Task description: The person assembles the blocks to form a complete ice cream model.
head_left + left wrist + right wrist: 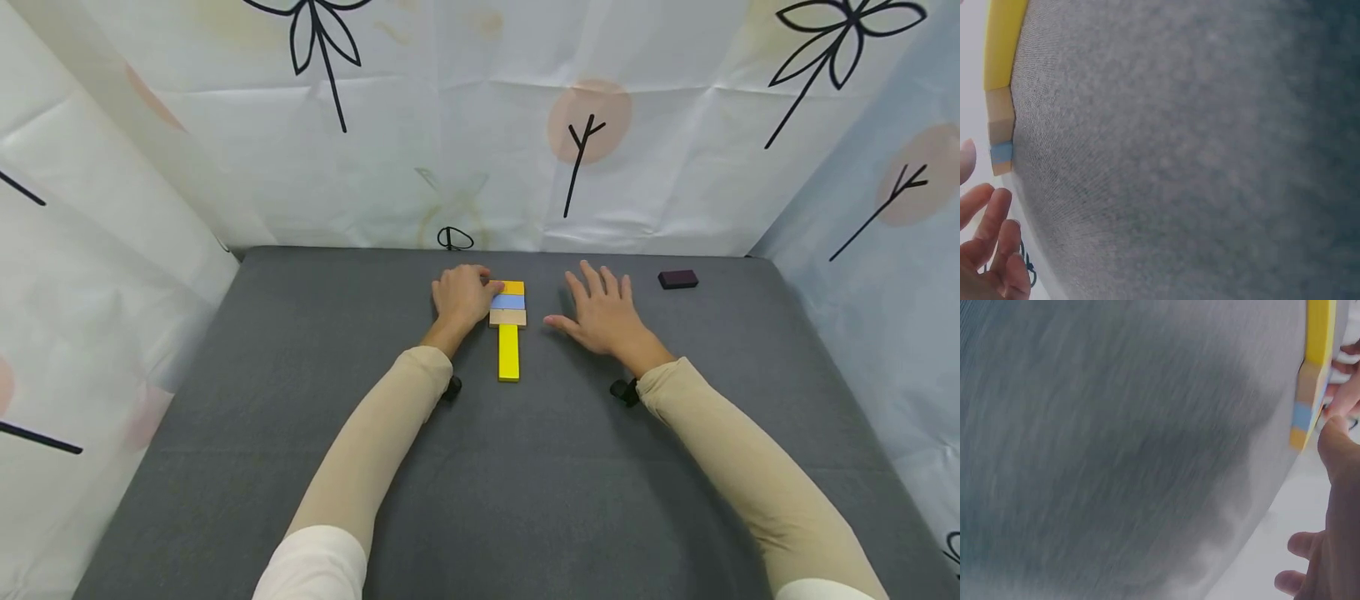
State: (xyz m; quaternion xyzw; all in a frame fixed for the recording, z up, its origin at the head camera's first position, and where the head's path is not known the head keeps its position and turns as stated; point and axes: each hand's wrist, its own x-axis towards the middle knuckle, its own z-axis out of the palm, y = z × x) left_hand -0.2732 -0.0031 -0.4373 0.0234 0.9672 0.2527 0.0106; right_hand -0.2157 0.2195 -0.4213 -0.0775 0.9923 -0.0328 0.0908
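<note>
Three short blocks lie in a row across one end of a long yellow block (508,354), which points toward me. The far one is orange-yellow (513,287), the middle one light blue (510,302), the near one plain wood (507,317). My left hand (460,297) is at the row's far left corner, its thumb overlapping the orange-yellow block in the head view. Loosely bent fingers (997,215) show beside the row's end in the left wrist view. To the right of the blocks, my right hand (603,317) is spread, fingers apart, holding nothing.
A dark brown block (678,279) lies at the far right of the grey table (360,292), beyond my right hand. Patterned white cloth (465,167) hangs behind the far edge and along both sides.
</note>
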